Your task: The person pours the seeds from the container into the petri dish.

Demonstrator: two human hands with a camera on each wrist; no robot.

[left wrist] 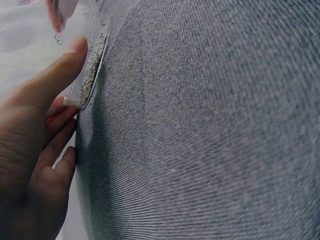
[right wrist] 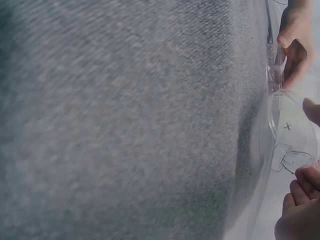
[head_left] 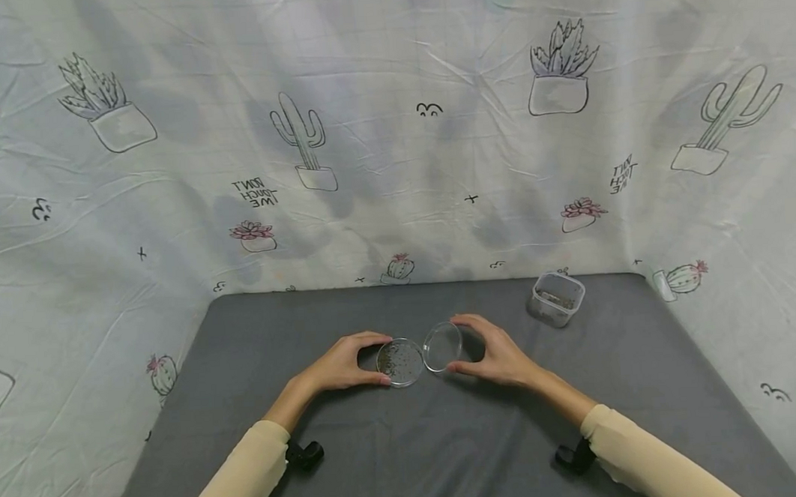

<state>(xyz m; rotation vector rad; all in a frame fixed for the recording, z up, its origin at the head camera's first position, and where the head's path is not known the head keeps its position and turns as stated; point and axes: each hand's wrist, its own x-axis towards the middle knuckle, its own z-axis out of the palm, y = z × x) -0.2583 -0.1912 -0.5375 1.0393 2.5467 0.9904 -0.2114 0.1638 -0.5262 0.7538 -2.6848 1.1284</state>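
Note:
A clear petri dish [head_left: 404, 364] with dark grains scattered in it sits on the grey table, most of them gathered toward its left side. My left hand [head_left: 346, 362] grips its left rim between thumb and fingers. In the left wrist view the grains [left wrist: 93, 70] lie along the dish floor. Just to the right, my right hand [head_left: 498, 350] pinches a clear lid [head_left: 443, 347] by its edge. The lid is tilted, its left edge close beside the dish; whether they touch I cannot tell. The right wrist view shows the lid [right wrist: 295, 125] see-through, without grains on it.
A square clear plastic tub [head_left: 556, 299], with dark grains inside, stands at the back right of the grey table [head_left: 408, 450]. A patterned white cloth [head_left: 393, 151] hangs behind and along both sides. Black straps [head_left: 304, 456] circle the wrists.

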